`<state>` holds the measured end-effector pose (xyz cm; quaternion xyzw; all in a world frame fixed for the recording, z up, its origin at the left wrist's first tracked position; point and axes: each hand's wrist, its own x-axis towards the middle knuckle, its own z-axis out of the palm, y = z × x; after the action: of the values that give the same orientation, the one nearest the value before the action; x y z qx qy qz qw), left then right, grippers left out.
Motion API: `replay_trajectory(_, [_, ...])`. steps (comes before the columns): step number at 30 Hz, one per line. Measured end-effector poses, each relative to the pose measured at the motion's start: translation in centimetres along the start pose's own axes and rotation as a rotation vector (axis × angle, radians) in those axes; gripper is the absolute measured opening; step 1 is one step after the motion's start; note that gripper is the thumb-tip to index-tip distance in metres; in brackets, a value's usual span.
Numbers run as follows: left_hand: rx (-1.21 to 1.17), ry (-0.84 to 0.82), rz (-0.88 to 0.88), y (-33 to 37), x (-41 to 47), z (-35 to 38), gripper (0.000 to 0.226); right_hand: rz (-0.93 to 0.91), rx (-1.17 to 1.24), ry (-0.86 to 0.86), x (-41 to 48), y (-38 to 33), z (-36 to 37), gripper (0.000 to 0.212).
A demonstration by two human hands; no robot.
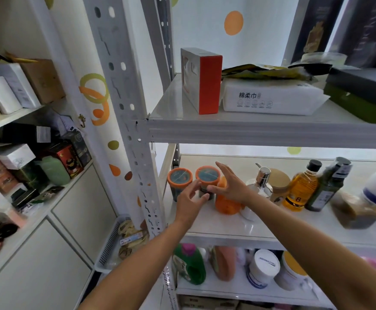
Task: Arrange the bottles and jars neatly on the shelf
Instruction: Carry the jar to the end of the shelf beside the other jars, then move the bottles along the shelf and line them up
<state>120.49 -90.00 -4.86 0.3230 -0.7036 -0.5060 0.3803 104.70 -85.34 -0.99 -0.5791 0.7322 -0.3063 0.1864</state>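
Two jars with orange-rimmed lids stand at the left end of the middle shelf (216, 222): the left jar (179, 179) and the right jar (207, 175). My left hand (190, 201) hovers open just in front of the right jar, fingers spread. My right hand (229, 184) is open too, fingers spread beside the right jar and over an orange bottle (226, 204). Further right along the shelf stand a pump dispenser (262, 180), a wood-lidded jar (279, 183), an amber bottle (302, 189), a dark green bottle (327, 186) and a large jar with a white lid (365, 202).
A perforated white upright (128, 108) bounds the shelf's left side. The upper shelf holds an orange-sided box (204, 81) and a tissue pack (269, 97). The lower shelf carries a green detergent bottle (190, 265) and tubs. A side cabinet of boxes stands at the left.
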Motion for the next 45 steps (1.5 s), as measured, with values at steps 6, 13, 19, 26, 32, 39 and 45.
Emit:
replay_trajectory(6, [0.945,-0.311,0.241,-0.7,-1.1,-2.8,0.117,-0.044,-0.132,-0.084,-4.1,-0.4,0.9,0.123])
replay_trajectory(13, [1.149,-0.460,0.132,0.7,-4.4,0.1,0.127,-0.052,-0.495,-0.136,-10.8,1.5,1.3,0.124])
replay_trajectory(19, [1.116,-0.560,0.159,3.2,-8.2,5.8,0.126,0.077,-0.474,-0.133,-16.9,4.1,-1.4,0.122])
replay_trajectory(26, [1.054,-0.676,0.192,7.2,-14.4,16.3,0.125,0.273,-0.451,0.006,-27.9,9.1,-7.3,0.120])
replay_trajectory(32, [1.023,-0.737,0.271,11.2,-19.2,27.1,0.125,0.382,-0.491,0.070,-37.4,14.1,-14.0,0.123])
replay_trajectory(39, [0.988,-0.787,0.340,13.7,-20.4,36.1,0.124,0.513,-0.481,0.114,-42.8,19.3,-19.7,0.129])
replay_trajectory(45, [0.998,-0.809,0.369,15.7,-18.8,45.0,0.123,0.560,-0.506,0.148,-44.5,24.8,-24.8,0.127])
